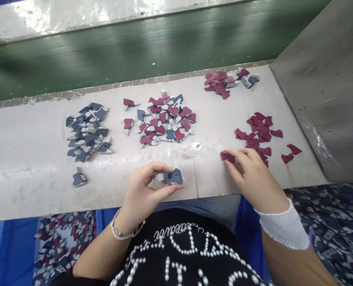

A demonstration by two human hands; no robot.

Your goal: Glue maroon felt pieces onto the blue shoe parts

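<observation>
My left hand (145, 188) pinches a small blue-grey cut piece (172, 176) between thumb and fingers, just above the near edge of the white worktable (30, 159). My right hand (250, 174) rests to the right, fingertips closed on a dark red cut piece (226, 156) lying on the table beside a loose heap of red pieces (261, 133). A small clear plastic cap-like object (193, 149) lies between my hands.
On the table: a pile of blue-grey pieces (87, 131) at left, a mixed red-and-blue pile (164, 119) in the middle, another red cluster (220, 83) at the back right. A green conveyor belt (164, 39) runs behind. Blue bins of pieces (60, 238) sit below.
</observation>
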